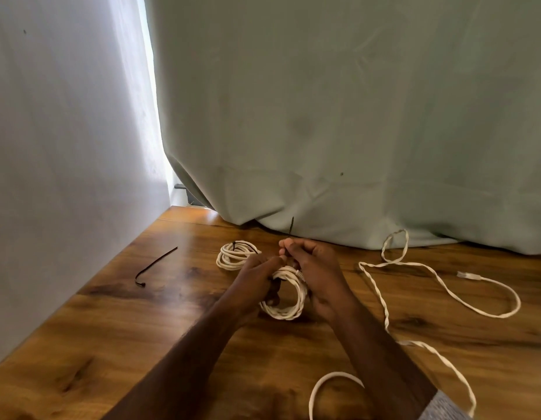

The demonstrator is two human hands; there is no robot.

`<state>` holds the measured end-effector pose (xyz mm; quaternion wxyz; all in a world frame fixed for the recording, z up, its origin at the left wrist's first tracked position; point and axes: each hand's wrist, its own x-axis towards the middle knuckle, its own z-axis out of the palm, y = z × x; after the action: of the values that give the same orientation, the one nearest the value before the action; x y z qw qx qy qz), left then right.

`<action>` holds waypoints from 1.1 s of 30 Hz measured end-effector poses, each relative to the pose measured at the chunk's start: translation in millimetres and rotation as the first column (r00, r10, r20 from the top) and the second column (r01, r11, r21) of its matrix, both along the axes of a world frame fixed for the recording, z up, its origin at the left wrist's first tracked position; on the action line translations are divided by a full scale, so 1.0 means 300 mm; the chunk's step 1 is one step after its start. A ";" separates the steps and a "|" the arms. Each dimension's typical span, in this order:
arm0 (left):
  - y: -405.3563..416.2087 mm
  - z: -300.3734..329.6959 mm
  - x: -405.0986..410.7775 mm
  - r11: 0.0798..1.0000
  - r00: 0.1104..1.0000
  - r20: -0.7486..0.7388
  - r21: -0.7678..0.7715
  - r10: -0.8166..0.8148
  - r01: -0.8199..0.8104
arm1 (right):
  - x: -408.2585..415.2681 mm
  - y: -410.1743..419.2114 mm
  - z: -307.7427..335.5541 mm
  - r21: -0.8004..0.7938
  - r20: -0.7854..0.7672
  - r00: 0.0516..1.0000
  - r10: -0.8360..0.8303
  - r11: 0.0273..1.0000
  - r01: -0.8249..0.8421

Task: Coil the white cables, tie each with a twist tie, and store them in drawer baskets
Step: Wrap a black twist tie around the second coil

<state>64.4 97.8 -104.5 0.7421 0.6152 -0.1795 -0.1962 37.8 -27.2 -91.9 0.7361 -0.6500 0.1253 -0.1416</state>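
A coiled white cable (289, 309) stands upright on the wooden table (142, 322) between my hands. My left hand (257, 275) grips its left side, where a dark twist tie crosses the coil. My right hand (313, 265) holds the coil's top right, and its fingertips pinch the tie's end above. Behind them lies a second coiled white cable (233, 255), bound with a dark tie. A loose white cable (414, 283) sprawls over the right of the table, its plug (464, 274) at the far right.
A spare dark twist tie (155, 266) lies on the table at the left. A pale green curtain (339, 116) hangs along the back edge, and a white sheet (66, 147) closes off the left side. Another white cable loop (330, 386) lies near the front edge.
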 end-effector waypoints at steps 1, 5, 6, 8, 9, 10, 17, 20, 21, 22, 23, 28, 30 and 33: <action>-0.002 0.002 -0.001 1.000 1.000 -0.007 -0.002 -0.005 0.005 | 0.000 -0.004 0.001 0.034 0.006 1.000 -0.012 0.999 0.012; 0.005 0.000 0.003 0.998 0.996 -0.087 -0.048 -0.036 0.032 | -0.006 -0.004 0.006 0.044 0.052 0.996 -0.078 0.996 0.076; 0.006 -0.002 0.004 0.997 0.994 -0.100 -0.069 -0.053 0.046 | -0.012 -0.003 0.010 0.005 0.093 0.991 -0.092 0.996 0.092; 0.010 -0.002 0.002 0.990 0.988 -0.132 -0.119 -0.085 0.069 | -0.028 -0.009 0.019 -0.168 0.246 0.967 -0.066 0.980 0.110; 0.014 -0.002 0.000 0.986 0.983 -0.156 -0.151 -0.101 0.077 | -0.037 -0.012 0.025 -0.296 0.329 0.944 0.003 0.950 0.100; 0.018 -0.002 0.000 0.982 0.978 -0.176 -0.174 -0.111 0.080 | -0.042 -0.018 0.026 -0.430 0.397 0.911 0.110 0.899 0.078; 0.064 0.013 -0.003 0.975 0.946 -0.253 -0.143 -0.204 0.172 | -0.060 -0.055 0.034 -0.610 0.460 0.772 0.438 0.788 -0.083; 0.073 0.018 0.005 0.972 0.933 -0.278 -0.116 -0.227 0.202 | -0.067 -0.059 0.043 -0.657 0.382 0.788 0.482 0.742 -0.136; 0.073 0.018 0.008 0.974 0.929 -0.296 -0.097 -0.224 0.203 | -0.069 -0.058 0.045 -0.686 0.349 0.797 0.493 0.713 -0.141; 0.072 0.015 0.013 0.977 0.924 -0.316 -0.078 -0.213 0.198 | -0.068 -0.056 0.044 -0.721 0.318 0.804 0.502 0.679 -0.138; 0.070 0.012 0.016 0.980 0.920 -0.337 -0.059 -0.199 0.191 | -0.068 -0.054 0.044 -0.756 0.285 0.809 0.514 0.639 -0.140; 0.063 0.009 0.030 0.974 0.918 -0.357 0.077 -0.172 0.212 | -0.076 -0.057 0.056 -0.867 0.117 0.805 0.582 0.456 -0.203; 0.063 0.005 0.039 0.965 0.918 -0.355 0.124 -0.177 0.233 | -0.082 -0.068 0.064 -0.903 0.068 0.793 0.605 0.375 -0.209; 0.060 -0.003 0.046 0.952 0.910 -0.350 0.122 -0.222 0.280 | -0.083 -0.080 0.068 -0.909 0.030 0.785 0.618 0.343 -0.236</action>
<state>78.1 115.8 -105.4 0.6750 0.6059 -0.1123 -0.4057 12.7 -51.1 -71.5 0.3191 -0.8981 -0.2849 -0.1021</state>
